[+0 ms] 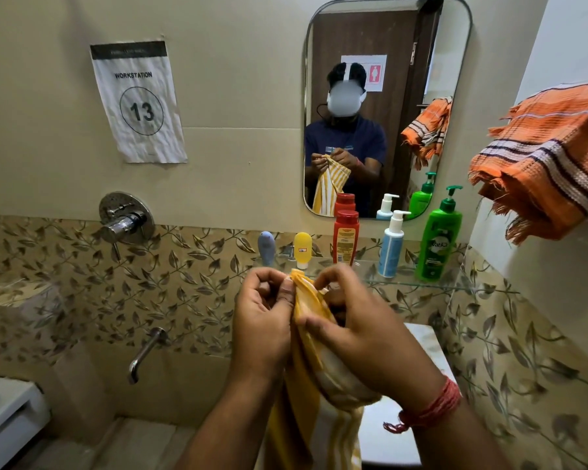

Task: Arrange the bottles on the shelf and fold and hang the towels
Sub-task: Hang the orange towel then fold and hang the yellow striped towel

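A yellow and white striped towel [311, 351] hangs down between my hands in front of the shelf. My left hand [263, 317] pinches its top corner. My right hand [357, 320] grips the bunched cloth just beside it. Along the glass shelf [421, 283] stand a blue tube [266, 247], a yellow tube [302, 249], a red bottle [345, 237], a white and blue pump bottle [391, 244] and a green pump bottle [439, 237]. An orange striped towel [540, 164] hangs at the upper right.
A mirror [387, 45] above the shelf reflects me and the bottles. A chrome mixer knob [124, 218] and a spout [143, 354] project from the tiled wall at left. A workstation 13 paper sign [138, 103] is stuck on the wall. A white appliance [7, 418] sits at lower left.
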`<state>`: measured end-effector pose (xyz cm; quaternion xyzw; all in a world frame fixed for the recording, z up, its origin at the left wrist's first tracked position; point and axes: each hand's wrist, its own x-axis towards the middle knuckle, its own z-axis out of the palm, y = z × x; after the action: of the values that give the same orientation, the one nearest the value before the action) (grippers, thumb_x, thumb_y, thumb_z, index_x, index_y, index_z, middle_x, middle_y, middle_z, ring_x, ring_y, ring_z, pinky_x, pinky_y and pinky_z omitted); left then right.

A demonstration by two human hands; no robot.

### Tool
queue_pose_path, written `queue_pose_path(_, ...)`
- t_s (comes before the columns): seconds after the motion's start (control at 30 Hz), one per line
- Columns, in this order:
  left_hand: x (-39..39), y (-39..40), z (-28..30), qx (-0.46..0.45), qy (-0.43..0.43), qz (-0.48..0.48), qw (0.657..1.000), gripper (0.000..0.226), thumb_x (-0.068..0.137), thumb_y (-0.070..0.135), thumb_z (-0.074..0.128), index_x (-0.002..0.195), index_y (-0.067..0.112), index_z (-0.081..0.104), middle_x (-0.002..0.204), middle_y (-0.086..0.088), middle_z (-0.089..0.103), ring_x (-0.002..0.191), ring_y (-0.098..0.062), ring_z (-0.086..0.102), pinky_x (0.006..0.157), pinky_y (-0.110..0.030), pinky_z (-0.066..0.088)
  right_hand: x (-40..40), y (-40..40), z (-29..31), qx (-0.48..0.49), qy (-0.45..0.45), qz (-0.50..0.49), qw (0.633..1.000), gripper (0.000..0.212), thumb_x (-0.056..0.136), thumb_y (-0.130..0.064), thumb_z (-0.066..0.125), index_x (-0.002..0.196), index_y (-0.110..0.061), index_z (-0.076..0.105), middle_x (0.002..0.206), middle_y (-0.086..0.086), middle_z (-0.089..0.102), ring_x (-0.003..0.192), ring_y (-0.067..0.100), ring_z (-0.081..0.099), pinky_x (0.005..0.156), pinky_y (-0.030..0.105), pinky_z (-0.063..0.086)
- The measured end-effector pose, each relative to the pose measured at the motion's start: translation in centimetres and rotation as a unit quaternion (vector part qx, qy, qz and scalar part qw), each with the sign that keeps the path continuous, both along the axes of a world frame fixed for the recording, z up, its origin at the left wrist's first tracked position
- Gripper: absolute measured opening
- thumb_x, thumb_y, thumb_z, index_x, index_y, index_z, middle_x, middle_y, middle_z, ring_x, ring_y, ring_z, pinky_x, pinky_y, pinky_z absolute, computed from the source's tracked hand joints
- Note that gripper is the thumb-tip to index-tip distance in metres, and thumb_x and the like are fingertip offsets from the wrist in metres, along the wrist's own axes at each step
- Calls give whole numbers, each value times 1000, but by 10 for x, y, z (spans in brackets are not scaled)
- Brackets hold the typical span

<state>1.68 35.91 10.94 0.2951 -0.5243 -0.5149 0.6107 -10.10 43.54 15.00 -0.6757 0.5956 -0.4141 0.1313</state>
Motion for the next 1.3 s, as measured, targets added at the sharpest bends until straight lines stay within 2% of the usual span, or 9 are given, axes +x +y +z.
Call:
queue_pose_path(0.17, 8, -27, 3, -6, 0, 73, 997, 13, 99, 15, 59, 90, 25, 61, 84, -6, 63, 75, -18, 58, 63, -31, 51, -11, 21, -13, 73, 255, 10, 964, 74, 84, -45, 67, 137, -43, 15, 110, -5, 62, 92, 17, 60, 77, 34, 53)
queue_pose_path(0.27, 8, -31, -4, 25, 1, 69, 997, 14, 98, 15, 59, 89, 26, 62, 83, -4, 64, 75, -17, 59, 63, -30, 52, -18, 27, 1, 19, 322, 8, 946, 67, 86, -45, 65, 134, -39, 19, 105, -9, 62, 95, 13, 57, 84, 29, 51)
queue_pose_path(0.37, 9, -33, -7, 52, 13, 57, 997, 7, 97, 18, 60, 92, 23, 62, 85, -5, 64, 77, -17, 59, 62, -28, 51, -30, 31, 17, 24, 378, -7, 926, 62, 90, -46, 61, 138, -38, 23, 123, -16, 56, 114, 8, 46, 111, 28, 29)
queue_pose_path(0.43, 11, -34, -6, 43, 17, 54, 997, 2, 95, 20, 61, 94, 22, 62, 88, -7, 64, 80, -18, 60, 64, -27, 51, -43, 31, 22, 34, 359, -12, 933, 59, 92, -45, 58, 139, -41, 24, 125, -22, 47, 111, 0, 37, 106, 22, 25)
queue_pose_path(0.6, 10, -38, -3, 23, 11, 61, 998, 3, 95, 23, 60, 97, 21, 62, 90, -5, 66, 82, -15, 62, 66, -27, 53, -64, 14, 21, -57, 223, 18, 973, 54, 88, -27, 63, 127, -51, 35, 118, -24, 43, 108, -1, 49, 81, 9, 46)
queue_pose_path(0.83, 4, -39, -9, 29, 16, 85, 996, 4, 96, 19, 60, 96, 22, 61, 90, -4, 65, 85, -17, 62, 71, -30, 55, -72, -3, 12, 0, 341, 37, 939, 31, 89, -43, 62, 117, -47, 51, 108, -21, 24, 99, -4, 41, 71, 6, 43)
queue_pose_path(1.0, 2, -44, -6, 30, 8, 97, 995, 5, 97, 18, 60, 95, 22, 61, 88, -3, 65, 82, -16, 62, 66, -27, 53, -79, -4, 8, 15, 280, 70, 957, 13, 90, -33, 65, 86, -38, 54, 103, -25, 37, 96, -1, 49, 78, 19, 51)
queue_pose_path(1.13, 2, -50, -5, 28, -5, 99, 995, 5, 98, 20, 59, 96, 25, 61, 93, -5, 67, 91, -21, 64, 74, -32, 55, -87, -8, 4, -37, 196, 48, 979, 14, 93, -38, 49, 87, -26, 55, 89, -16, 54, 87, 7, 55, 73, 34, 51)
queue_pose_path(1.3, 3, -50, 0, 25, 2, 57, 998, 2, 96, 19, 59, 96, 20, 61, 90, -4, 67, 85, -17, 65, 70, -29, 55, -89, -14, -1, -107, 151, 4, 983, 9, 89, -28, 55, 93, -37, 54, 89, -23, 57, 89, 2, 59, 67, 20, 52)
